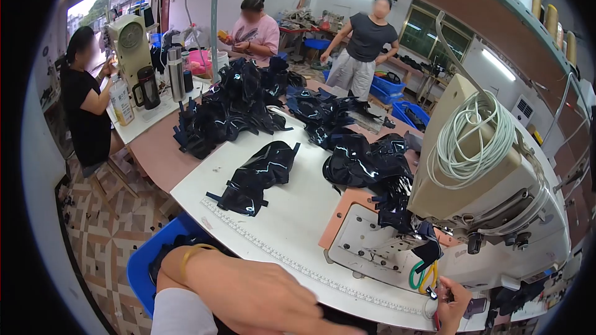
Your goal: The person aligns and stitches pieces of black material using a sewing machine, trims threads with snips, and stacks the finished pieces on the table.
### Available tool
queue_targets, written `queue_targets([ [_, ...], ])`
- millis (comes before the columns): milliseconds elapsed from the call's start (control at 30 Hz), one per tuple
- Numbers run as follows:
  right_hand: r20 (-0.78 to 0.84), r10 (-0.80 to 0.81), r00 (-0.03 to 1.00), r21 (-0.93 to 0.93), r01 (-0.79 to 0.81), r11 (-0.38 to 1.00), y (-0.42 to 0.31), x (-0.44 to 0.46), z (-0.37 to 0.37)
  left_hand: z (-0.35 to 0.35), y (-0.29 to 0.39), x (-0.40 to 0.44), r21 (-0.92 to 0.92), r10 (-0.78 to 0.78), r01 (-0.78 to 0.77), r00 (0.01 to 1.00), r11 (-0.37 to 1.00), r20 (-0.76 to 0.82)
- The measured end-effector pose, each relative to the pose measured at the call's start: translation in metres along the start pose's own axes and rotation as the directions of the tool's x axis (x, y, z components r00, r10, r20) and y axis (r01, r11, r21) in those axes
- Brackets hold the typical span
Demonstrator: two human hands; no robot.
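At the table's (292, 223) near edge, a left hand (254, 288) stretches toward a right hand (452, 304).
I can't tell the left's grip; the right's fingers curl around a small item (436, 321), unclear, beside green and yellow loops (411, 278). Beyond, a glossy black piece (427, 253) lies by the sewing machine (459, 201), others across the table; farther back, three people (363, 43).

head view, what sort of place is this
Most likely a small sewing workshop: a big sewing machine, spools of thread overhead, and heaps of glossy dark pieces on the white tabletop.
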State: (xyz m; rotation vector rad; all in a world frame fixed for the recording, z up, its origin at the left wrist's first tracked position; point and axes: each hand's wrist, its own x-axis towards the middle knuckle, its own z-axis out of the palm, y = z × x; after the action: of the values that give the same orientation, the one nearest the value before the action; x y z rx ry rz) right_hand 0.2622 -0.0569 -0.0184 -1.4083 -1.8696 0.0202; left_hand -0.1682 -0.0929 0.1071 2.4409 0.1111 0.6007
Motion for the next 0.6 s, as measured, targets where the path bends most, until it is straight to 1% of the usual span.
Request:
queue_targets([
  [33,0.012,0.009,1.0,-0.008,-0.008,1.0,-0.003,0.002,0.001,0.001,-0.004,0.01,-0.076,0.01,-0.013,0.999,0.997,-0.032],
  [67,0.026,0.017,1.0,-0.017,-0.017,1.0,-0.005,0.002,0.002,0.007,-0.008,0.015,-0.157,0.054,-0.063,0.997,0.986,-0.063],
  [100,0.021,0.02,1.0,-0.001,-0.02,1.0,-0.005,0.002,0.004,0.012,-0.012,0.021,-0.235,0.097,-0.116,0.991,0.965,-0.093],
  [133,0.015,0.023,1.0,0.015,-0.023,1.0,-0.004,0.002,0.007,0.023,-0.018,0.024,-0.312,0.174,-0.205,0.977,0.928,-0.126],
  [200,0.02,0.011,1.0,0.031,-0.012,0.999,-0.005,0.002,0.009,0.028,-0.02,0.028,-0.409,0.225,-0.254,0.967,0.877,-0.12],
  [233,0.029,-0.003,1.0,0.031,0.002,1.0,-0.007,0.004,0.009,0.026,-0.018,0.029,-0.431,0.204,-0.215,0.976,0.876,-0.072],
  [267,0.036,-0.017,0.999,0.031,0.016,0.999,-0.007,0.005,0.009,0.026,-0.017,0.032,-0.47,0.188,-0.196,0.98,0.861,-0.063],
  [300,0.039,0.004,0.999,0.048,-0.006,0.999,-0.005,0.004,0.01,0.027,-0.015,0.034,-0.507,0.173,-0.176,0.984,0.844,-0.054],
  [333,0.043,0.025,0.999,0.066,-0.028,0.997,-0.001,0.003,0.013,0.035,-0.014,0.036,-0.561,0.157,-0.178,0.984,0.809,-0.085],
  [400,0.067,0.062,0.996,0.091,-0.068,0.993,0.006,-0.001,0.017,0.038,-0.009,0.038,-0.6,0.121,-0.168,0.986,0.782,-0.119],
  [467,0.091,0.094,0.991,0.109,-0.104,0.989,0.009,-0.001,0.018,0.032,-0.004,0.037,-0.556,0.095,-0.147,0.988,0.818,-0.122],
  [533,0.111,0.06,0.992,0.081,-0.069,0.994,-0.001,0.003,0.013,0.029,-0.003,0.033,-0.486,0.078,-0.131,0.989,0.864,-0.127],
  [600,0.118,0.043,0.992,0.091,-0.054,0.994,-0.003,0.004,0.014,0.025,-0.002,0.026,-0.433,0.057,-0.088,0.995,0.897,-0.084],
])
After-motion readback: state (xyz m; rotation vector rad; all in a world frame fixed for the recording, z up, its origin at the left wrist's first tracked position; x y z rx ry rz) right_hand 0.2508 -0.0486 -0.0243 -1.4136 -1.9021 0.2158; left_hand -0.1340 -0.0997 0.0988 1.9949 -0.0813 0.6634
